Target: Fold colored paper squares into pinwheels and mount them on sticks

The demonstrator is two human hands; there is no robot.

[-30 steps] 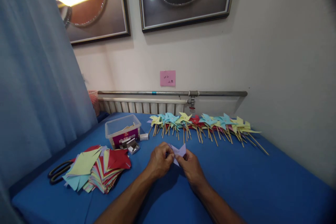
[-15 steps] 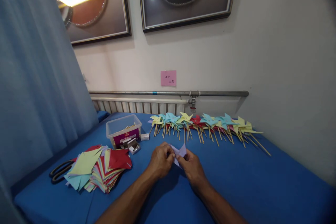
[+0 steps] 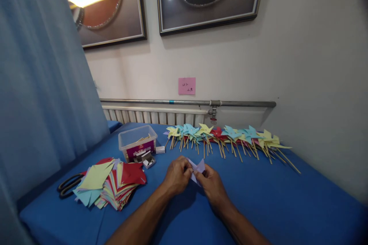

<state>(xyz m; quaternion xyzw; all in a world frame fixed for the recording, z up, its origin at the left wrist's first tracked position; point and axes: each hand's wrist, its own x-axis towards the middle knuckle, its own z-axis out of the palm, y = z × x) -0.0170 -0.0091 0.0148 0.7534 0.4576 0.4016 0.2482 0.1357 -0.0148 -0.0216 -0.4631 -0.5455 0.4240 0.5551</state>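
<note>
A purple paper pinwheel [image 3: 199, 167], partly folded, is held up between both hands above the blue cloth. My left hand [image 3: 178, 174] is closed, its thumb and fingertips pinching the paper near its middle; anything small between them is too tiny to make out. On the other side, my right hand [image 3: 212, 183] grips the paper's right edge between thumb and fingers. Behind the hands lies a long row of finished pinwheels [image 3: 232, 133] in blue, yellow and red on wooden sticks. To the left, a fanned stack of coloured cut paper [image 3: 115, 183] rests on the cloth.
Black-handled scissors [image 3: 69, 185] lie partly under the paper stack. A clear plastic tub [image 3: 138, 143] holds sticks. Beside it are an open small box [image 3: 148, 159] of pins and a small white box [image 3: 160, 149]. A blue curtain [image 3: 48, 72] hangs at the left; a pipe [image 3: 244, 103] runs along the wall.
The whole view has shifted slightly, so the surroundings sit a little further right. Both hands keep nearly the same hold on the purple pinwheel.
</note>
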